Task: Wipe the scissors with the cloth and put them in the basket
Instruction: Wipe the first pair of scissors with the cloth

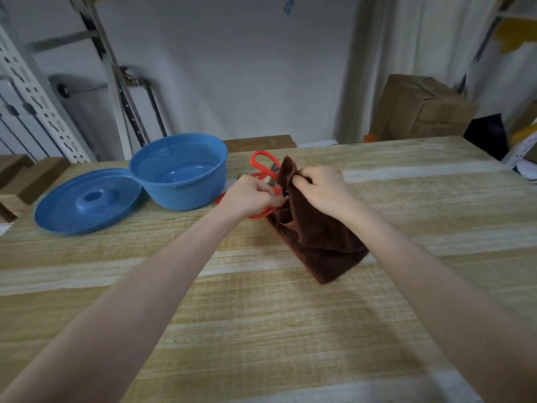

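While left hand (252,193) grips the scissors (263,173) steady above the worktop (261,315) | right hand (321,189) pinches cloth (316,237) over the blades to wipe | basket (181,170) waits just left.

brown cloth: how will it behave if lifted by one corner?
Likely floppy: the brown cloth hangs in folds where the right hand pinches its top edge, while the lower part stays slumped on the table. Probably light, since a fingertip pinch lifts it. The plush surface suggests it should not slip easily.
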The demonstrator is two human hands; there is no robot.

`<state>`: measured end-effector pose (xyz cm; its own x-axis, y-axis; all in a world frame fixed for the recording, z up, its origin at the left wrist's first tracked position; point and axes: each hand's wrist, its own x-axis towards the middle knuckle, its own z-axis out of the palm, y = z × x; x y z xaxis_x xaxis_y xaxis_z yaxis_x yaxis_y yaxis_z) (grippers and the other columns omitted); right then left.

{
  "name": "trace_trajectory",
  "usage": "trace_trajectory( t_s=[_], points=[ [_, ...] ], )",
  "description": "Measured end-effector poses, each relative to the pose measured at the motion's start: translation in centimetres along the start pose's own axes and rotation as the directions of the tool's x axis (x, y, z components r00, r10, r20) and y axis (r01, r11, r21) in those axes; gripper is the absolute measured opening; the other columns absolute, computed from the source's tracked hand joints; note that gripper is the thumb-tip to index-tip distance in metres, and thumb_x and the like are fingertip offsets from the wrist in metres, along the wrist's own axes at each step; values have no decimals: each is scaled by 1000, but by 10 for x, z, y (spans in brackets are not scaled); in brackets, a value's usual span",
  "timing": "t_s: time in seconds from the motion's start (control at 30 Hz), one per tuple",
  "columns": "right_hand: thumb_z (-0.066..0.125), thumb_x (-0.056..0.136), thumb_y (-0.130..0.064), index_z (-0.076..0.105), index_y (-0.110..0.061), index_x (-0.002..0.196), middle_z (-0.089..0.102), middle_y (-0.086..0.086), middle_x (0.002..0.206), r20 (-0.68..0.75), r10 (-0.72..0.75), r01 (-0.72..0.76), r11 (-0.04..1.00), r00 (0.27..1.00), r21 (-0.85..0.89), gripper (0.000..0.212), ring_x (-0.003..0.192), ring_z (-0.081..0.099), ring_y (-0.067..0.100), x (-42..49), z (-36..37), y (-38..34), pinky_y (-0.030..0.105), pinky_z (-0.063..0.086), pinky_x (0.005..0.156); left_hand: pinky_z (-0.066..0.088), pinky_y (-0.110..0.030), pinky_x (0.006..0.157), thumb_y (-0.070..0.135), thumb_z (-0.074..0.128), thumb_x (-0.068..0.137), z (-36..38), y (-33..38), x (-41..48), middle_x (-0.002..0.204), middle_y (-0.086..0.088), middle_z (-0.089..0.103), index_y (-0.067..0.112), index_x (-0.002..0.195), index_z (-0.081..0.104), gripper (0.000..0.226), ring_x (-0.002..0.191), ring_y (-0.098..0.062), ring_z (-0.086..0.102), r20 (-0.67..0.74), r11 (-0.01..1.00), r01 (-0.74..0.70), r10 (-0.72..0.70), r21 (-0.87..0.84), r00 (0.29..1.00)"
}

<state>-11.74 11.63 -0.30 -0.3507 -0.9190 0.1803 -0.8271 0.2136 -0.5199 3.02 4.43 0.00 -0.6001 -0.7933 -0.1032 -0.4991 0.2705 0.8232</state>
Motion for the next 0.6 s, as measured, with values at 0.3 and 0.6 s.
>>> trace_trajectory(
  t_s=[0.3,0.6],
  points=[
    [63,87,-49,72,-29,81,65,-15,83,79,91,-95,994,993,50,22,102,59,18,3,-7,2,57,31,107,46,-28,80,23,76,80,6,0,-1,63,15,64,27,64,73,17,72,-3,57,5,999,-17,16,37,1000],
    [70,85,-32,71,-4,76,64,6,69,166,155,-181,972,974,153,30,74,60,23,6,-3,-3,41,45,84,49,-33,84,25,75,80,11,1,-2,64,10,65,29,62,73,18,75,-10,57,12,991,-53,51,123,999]
  ],
)
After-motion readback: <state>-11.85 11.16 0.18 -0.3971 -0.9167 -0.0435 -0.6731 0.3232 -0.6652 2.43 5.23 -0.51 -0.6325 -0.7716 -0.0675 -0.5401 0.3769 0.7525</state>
